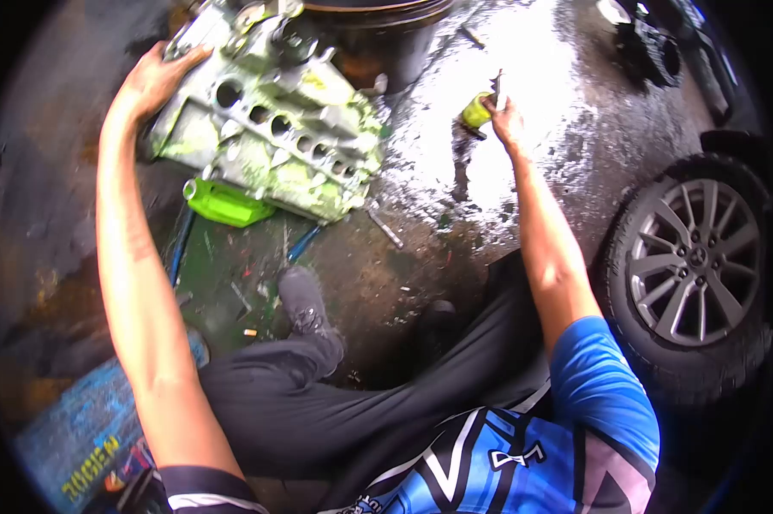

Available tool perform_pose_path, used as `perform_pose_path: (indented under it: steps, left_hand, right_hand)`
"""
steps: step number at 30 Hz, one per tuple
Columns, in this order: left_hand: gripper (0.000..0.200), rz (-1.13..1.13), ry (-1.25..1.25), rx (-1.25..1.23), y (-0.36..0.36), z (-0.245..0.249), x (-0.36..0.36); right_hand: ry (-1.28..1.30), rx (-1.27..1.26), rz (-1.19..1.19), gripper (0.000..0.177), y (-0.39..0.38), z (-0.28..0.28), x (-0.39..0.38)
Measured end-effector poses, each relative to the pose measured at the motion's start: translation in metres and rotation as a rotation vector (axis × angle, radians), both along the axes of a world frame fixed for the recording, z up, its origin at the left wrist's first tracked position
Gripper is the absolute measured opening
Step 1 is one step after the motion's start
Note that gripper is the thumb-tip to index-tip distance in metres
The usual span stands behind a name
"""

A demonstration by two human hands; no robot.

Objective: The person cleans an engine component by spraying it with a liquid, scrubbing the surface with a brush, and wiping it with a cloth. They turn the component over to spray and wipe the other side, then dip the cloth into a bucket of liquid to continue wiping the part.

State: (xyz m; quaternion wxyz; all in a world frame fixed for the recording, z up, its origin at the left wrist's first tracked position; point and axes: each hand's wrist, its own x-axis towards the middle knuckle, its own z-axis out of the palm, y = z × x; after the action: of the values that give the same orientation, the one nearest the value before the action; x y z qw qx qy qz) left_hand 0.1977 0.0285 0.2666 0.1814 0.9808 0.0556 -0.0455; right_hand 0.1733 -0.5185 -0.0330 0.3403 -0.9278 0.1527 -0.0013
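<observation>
A large metal engine part point(275, 128) with a row of round holes and yellow-green smears lies tilted at the upper left. My left hand point(159, 75) grips its upper left edge, fingers over the metal. Off to the right, over the wet, shiny floor, my right hand point(504, 120) is closed around a small tool with a yellow-green body point(477, 111); its exact kind is unclear. A bright green bottle point(228, 204) lies against the lower edge of the engine part.
A wheel with a grey rim point(696, 257) is at the right. A dark round container point(378, 43) stands behind the engine part. A metal rod point(385, 230) and a blue-handled tool point(303, 243) lie near my shoe point(305, 300). A worn blue surface point(86, 420) is at lower left.
</observation>
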Motion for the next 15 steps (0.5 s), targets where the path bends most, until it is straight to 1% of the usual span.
perform_pose_path:
  steps: [1,2,3,5,6,7,8,9,10,12,13,15]
  left_hand:
    - [0.095,0.018,0.016,0.004,-0.001,0.000,0.000]
    - [0.094,0.019,0.049,-0.015,-0.003,0.003,0.000]
    - [0.094,0.023,0.081,-0.029,-0.005,0.006,-0.001]
    - [0.092,0.062,0.074,-0.082,-0.009,0.007,-0.005]
    - [0.090,0.080,0.067,-0.070,-0.010,0.007,-0.006]
    - [0.094,0.080,0.067,-0.071,-0.008,0.007,-0.005]
    - [0.097,0.109,0.002,0.003,-0.007,0.001,-0.005]
    - [0.100,0.139,-0.059,0.080,-0.005,-0.003,-0.006]
    - [0.104,0.135,-0.002,0.036,-0.016,0.010,-0.013]
    - [0.102,0.145,0.064,0.022,-0.016,0.011,-0.011]
    - [0.102,0.154,0.098,0.015,-0.013,0.010,-0.008]
    - [0.095,0.089,0.027,0.085,-0.004,0.004,-0.003]
  right_hand:
    - [-0.047,-0.052,-0.049,0.067,-0.009,-0.018,0.002]
    - [-0.049,-0.006,-0.010,0.068,-0.009,-0.005,-0.003]
    - [-0.052,-0.067,-0.071,0.059,-0.022,-0.036,0.003]
    - [0.108,-0.034,-0.069,0.064,0.002,0.042,-0.016]
    - [0.047,-0.070,-0.060,0.066,-0.004,0.042,-0.012]
    - [-0.016,-0.102,-0.047,0.068,-0.009,0.032,-0.006]
    - [-0.078,-0.132,-0.032,0.070,-0.015,0.024,0.004]
    - [-0.082,-0.148,-0.045,0.070,-0.020,0.022,0.012]
    - [-0.074,-0.162,-0.056,0.070,-0.024,0.019,0.014]
    - [-0.003,-0.147,-0.081,0.071,-0.034,0.009,0.018]
    - [0.126,-0.047,-0.065,0.080,-0.034,0.026,0.013]
    - [-0.117,-0.238,-0.176,0.087,-0.018,0.027,0.000]
